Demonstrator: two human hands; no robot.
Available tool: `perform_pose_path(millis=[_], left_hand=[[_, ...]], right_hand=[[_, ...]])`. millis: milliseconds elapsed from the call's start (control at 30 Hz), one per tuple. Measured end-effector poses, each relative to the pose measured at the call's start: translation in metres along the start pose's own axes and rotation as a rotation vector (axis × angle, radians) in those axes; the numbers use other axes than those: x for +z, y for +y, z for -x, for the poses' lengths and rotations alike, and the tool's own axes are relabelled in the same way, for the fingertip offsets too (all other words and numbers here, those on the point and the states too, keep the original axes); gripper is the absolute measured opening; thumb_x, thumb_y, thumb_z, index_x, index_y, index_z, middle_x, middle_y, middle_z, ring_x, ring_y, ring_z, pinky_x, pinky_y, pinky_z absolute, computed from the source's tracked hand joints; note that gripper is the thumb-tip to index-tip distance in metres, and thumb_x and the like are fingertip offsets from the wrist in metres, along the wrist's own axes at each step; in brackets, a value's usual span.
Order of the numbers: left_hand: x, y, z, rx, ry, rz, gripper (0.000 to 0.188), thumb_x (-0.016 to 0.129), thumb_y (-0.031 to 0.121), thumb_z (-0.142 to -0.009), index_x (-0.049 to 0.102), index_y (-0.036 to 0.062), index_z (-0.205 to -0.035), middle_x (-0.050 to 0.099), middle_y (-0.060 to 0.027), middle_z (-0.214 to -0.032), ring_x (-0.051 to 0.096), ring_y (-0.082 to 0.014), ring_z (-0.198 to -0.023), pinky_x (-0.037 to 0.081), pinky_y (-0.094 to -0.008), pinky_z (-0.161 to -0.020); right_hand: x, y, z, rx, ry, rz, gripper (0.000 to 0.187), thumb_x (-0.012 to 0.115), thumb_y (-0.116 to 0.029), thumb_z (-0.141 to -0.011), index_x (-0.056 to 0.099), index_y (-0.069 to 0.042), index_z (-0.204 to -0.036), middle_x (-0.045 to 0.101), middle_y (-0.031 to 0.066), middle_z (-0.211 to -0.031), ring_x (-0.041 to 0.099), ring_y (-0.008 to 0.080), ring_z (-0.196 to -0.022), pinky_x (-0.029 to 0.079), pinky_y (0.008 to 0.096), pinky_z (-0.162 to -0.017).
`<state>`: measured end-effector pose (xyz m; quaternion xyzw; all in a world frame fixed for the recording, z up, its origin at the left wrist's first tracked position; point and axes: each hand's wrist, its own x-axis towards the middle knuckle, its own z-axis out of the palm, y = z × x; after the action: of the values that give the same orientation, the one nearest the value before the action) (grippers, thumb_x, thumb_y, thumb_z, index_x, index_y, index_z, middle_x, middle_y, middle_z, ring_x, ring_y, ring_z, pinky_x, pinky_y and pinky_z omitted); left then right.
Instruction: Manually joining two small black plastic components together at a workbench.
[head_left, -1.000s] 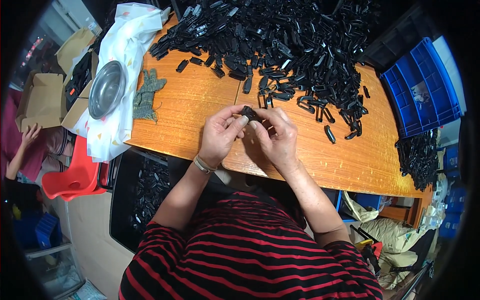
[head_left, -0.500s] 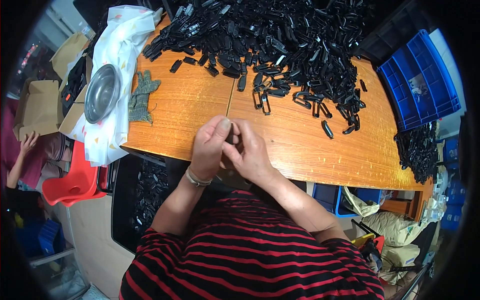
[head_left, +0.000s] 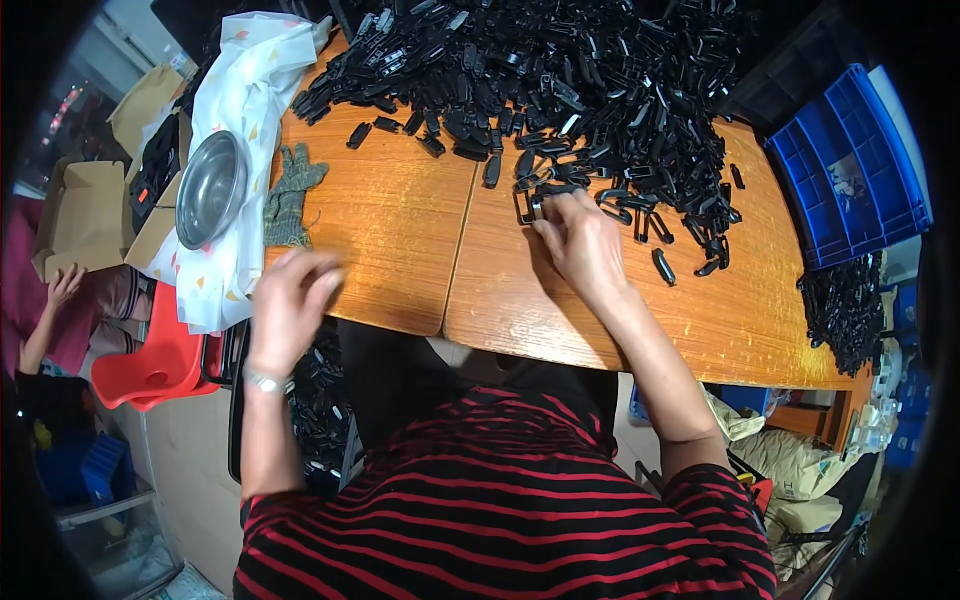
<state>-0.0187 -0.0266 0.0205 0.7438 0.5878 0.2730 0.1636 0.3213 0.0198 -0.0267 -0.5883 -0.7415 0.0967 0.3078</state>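
Left hand [head_left: 288,312] — blurry fingertips [head_left: 324,287]

Red-striped black top [head_left: 500,520], short sleeves [head_left: 702,488], silvery band [head_left: 266,383] around left wrist [head_left: 273,362], dark trousers [head_left: 382,368].

A small dark printed character [head_left: 788,486] marks the tan sack [head_left: 800,463] at lower right

The right hand [head_left: 585,243] is extended forward, fingers bent, while the blurred left hand [head_left: 288,308] holds thumb and fingers apart.
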Motion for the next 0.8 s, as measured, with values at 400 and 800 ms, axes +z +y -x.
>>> perform_pose_path(millis=[400,800], left_hand=[[0.125,0.059,-0.14,0.39,-0.172,-0.152,0.024,0.062,0.006,-0.083,0.064,0.0085,-0.106,0.061,-0.0138,-0.094,0.062,-0.0328,-0.093,0.051,-0.0405,-0.079],[0.119,0.039,-0.129,0.618,-0.05,-0.151,0.016,0.07,0.007,-0.077,0.059,0.003,-0.086,0.061,-0.0123,-0.087,0.061,-0.0323,-0.076,0.051,-0.0399,-0.068]], right_hand=[[0.002,0.003,-0.015,0.006,-0.158,0.102,0.021,0.066,-0.008,-0.081,0.062,0.001,-0.099,0.063,0.0223,-0.094,0.065,0.0397,-0.079,0.054,0.044,-0.069],[-0.018,0.002,0.026,0.087,-0.112,-0.275,0.021,0.063,0.0,-0.077,0.054,0.001,-0.097,0.063,0.0152,-0.081,0.065,0.0279,-0.069,0.05,0.0361,-0.063]])
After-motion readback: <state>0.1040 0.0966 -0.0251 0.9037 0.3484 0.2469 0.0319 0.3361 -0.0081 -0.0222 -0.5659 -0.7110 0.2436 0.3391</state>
